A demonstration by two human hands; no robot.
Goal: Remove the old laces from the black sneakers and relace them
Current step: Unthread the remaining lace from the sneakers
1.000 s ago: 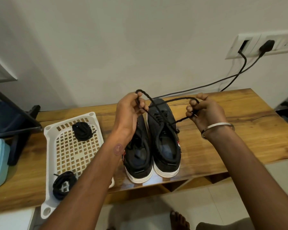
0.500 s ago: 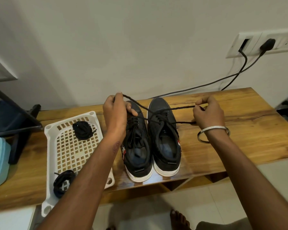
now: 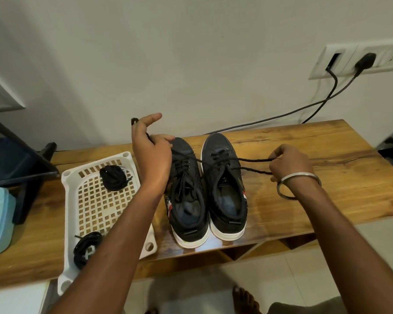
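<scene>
Two black sneakers [image 3: 207,189] stand side by side on the wooden surface [image 3: 327,189], toes toward the wall, heels near the front edge; the right sneaker [image 3: 225,189] carries a black lace [image 3: 254,160] drawn out to both sides across the pair; the left hand [image 3: 151,152] pinches one end above the left sneaker [image 3: 187,196], its forefinger sticking out; the right hand [image 3: 288,163], a metal bangle [image 3: 298,183] on its wrist, pinches the other strands to the right of the shoes; left of the sneakers lies a white perforated tray [image 3: 95,200] holding two coiled black laces [image 3: 114,177], one at its far end and one at its near end.
</scene>
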